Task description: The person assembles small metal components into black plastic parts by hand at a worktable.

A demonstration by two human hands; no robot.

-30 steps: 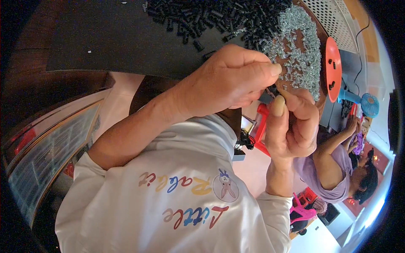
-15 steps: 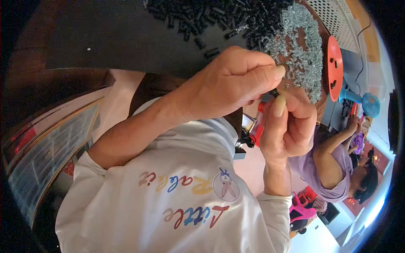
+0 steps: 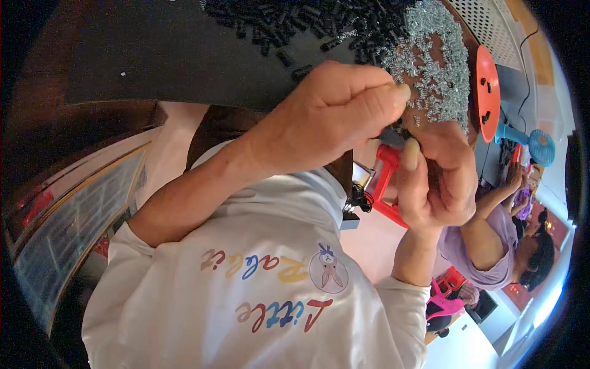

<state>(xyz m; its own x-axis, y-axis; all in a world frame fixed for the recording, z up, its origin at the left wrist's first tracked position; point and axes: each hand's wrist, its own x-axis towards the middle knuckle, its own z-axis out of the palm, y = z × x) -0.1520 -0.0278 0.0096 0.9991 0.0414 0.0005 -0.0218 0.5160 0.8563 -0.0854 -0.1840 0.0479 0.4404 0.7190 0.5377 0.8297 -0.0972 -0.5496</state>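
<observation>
My left hand (image 3: 350, 111) is closed, its thumb pressed to the curled fingers near the table's front edge. Whatever it holds, if anything, is hidden. Just below and to the right, my right hand (image 3: 439, 178) pinches a small black part (image 3: 399, 128) between thumb and forefinger; most of that part is covered by the fingers. Beyond the hands lies a heap of short black cylindrical pieces (image 3: 295, 24). Right of it spreads a pile of small silvery coil springs (image 3: 444, 80).
Dark tabletop (image 3: 153, 55) stretches left. A red dish (image 3: 488, 95) with a few black pieces stands at the right edge, near a blue fan (image 3: 541, 147). Below is a red stool (image 3: 384, 178). Another person in a lilac top (image 3: 498, 270) sits at right.
My right hand has shifted slightly right, opening a small gap from my left hand. The left hand has barely moved. More of the red stool shows.
</observation>
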